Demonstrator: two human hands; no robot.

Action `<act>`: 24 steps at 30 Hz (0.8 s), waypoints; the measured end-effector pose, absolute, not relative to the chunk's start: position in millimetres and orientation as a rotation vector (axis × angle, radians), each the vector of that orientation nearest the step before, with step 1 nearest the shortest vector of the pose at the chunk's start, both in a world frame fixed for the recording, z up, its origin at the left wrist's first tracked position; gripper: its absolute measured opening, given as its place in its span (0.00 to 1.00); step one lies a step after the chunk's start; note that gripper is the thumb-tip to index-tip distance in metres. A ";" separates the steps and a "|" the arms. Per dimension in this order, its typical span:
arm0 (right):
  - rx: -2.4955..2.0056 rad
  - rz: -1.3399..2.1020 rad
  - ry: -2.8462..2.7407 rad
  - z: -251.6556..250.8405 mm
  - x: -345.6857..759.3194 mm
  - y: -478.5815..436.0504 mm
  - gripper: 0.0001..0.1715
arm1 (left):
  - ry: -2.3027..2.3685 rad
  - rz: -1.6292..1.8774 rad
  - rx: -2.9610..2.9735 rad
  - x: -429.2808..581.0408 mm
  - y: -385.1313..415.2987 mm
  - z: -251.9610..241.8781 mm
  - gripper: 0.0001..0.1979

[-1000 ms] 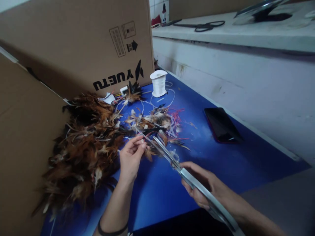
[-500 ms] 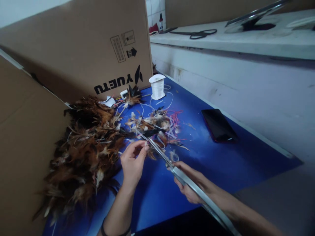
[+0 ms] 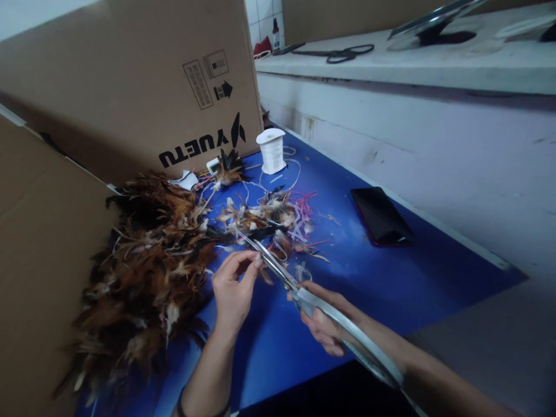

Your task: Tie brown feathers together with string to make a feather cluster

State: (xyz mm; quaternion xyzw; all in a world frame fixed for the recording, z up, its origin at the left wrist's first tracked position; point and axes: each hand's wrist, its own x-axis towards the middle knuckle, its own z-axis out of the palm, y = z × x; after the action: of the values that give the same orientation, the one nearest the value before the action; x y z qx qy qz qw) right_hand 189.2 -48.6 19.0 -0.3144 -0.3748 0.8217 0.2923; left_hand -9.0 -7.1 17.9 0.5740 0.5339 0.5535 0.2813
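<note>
My right hand (image 3: 325, 318) is wrapped round a large pair of silver scissors (image 3: 299, 286), whose narrow blades point up and to the left. Close to those blades, my left hand (image 3: 234, 284) pinches thumb against forefinger; whatever is between the fingertips is too small to make out. Past the blades lies a loose scatter of brown, black and white feathers (image 3: 247, 217) mixed with white ribbon and red strands (image 3: 306, 202). To the left of my left hand spreads a big heap of brown feathers (image 3: 152, 272).
A white ribbon spool (image 3: 273, 153) stands at the back of the blue table (image 3: 434, 278). To the right lies a dark phone (image 3: 381, 215). Cardboard boxes (image 3: 130, 87) wall the back and left. On the white ledge (image 3: 412, 69) rest black scissors (image 3: 343, 53).
The scissors' handle has swung slightly left and looks more open, with my right hand shifting a little left and down. My left hand keeps its pinch. The whole view has shifted slightly.
</note>
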 end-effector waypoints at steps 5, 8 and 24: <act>-0.906 2.175 -1.017 13.9 190.2 -49.8 0.29 | 1.436 1.466 1.579 -8.6 -7.5 19.9 0.04; -0.908 2.160 -1.060 10.4 190.1 -50.6 0.28 | 1.440 1.464 1.612 -8.0 -7.1 20.5 0.03; -0.926 2.116 -1.221 18.3 187.2 -48.9 0.27 | 1.290 1.507 1.368 -6.2 -5.9 14.2 0.05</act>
State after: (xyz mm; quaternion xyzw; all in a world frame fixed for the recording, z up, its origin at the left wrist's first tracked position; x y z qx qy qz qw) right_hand 187.2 -48.9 18.3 -0.3423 -0.4512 0.7816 0.2614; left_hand -6.2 -5.9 14.2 0.5301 0.4999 0.5839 0.3579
